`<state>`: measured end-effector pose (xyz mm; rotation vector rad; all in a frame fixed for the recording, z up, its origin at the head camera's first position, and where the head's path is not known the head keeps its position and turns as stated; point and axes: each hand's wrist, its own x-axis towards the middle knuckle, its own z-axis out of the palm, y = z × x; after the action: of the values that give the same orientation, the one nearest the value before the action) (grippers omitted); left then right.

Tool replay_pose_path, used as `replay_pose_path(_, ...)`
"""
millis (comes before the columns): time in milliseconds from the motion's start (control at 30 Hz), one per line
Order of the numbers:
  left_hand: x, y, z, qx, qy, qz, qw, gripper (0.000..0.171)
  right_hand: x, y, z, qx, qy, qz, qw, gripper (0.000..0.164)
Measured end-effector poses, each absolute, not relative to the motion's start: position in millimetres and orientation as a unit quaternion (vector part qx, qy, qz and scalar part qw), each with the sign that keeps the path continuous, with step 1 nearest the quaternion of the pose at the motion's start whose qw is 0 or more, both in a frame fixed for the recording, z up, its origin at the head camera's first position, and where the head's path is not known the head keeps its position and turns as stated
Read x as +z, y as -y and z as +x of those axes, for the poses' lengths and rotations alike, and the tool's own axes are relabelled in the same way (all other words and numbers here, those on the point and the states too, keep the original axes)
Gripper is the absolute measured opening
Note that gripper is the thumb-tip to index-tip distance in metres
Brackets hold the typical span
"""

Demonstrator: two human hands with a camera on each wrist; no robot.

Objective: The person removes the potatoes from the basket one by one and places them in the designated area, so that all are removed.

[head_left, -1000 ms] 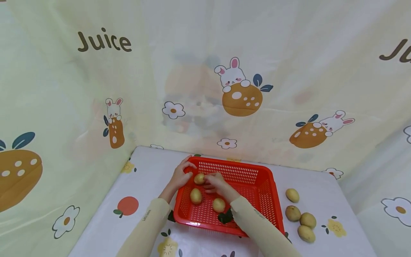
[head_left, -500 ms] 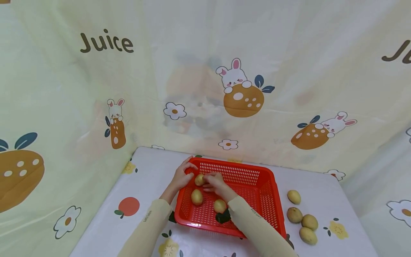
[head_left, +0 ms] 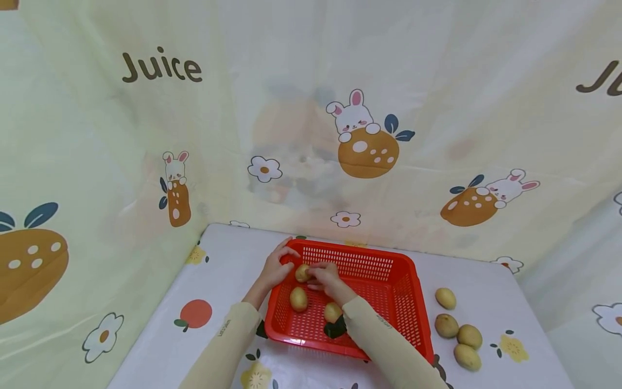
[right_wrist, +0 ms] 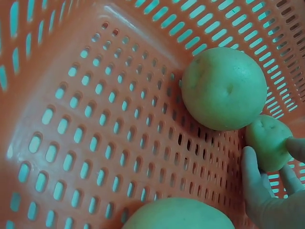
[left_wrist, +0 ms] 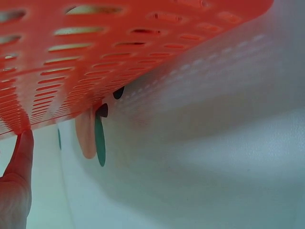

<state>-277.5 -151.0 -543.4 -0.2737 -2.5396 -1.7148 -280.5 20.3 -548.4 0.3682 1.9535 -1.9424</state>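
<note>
Pinching a potato [head_left: 301, 273] with the right hand [head_left: 326, 277], inside the red basket [head_left: 407, 297] at its far-left corner, and gripping that corner with the left hand [head_left: 276, 268]. Scarcely shifted from half a second ago, so apparently not yet let go. Hard to tell whether lifted or resting. Set beyond two loose potatoes [head_left: 298, 299], well apart from four more potatoes [head_left: 469, 336] outside, right.

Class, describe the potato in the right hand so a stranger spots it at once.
Find the red plastic basket, then its far left corner, where the left hand grips it. Just inside is our potato, the only one that the right hand pinches.
</note>
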Motion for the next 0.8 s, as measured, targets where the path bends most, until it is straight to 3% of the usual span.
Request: replay_pose_path(800, -543.9, 154.8, -279.2, -0.56, 0.821, -0.106, 0.039, 0.024, -558.4, -25.9, -283.2, -0.703, -0.677, 0.106, 0.19, 0.026)
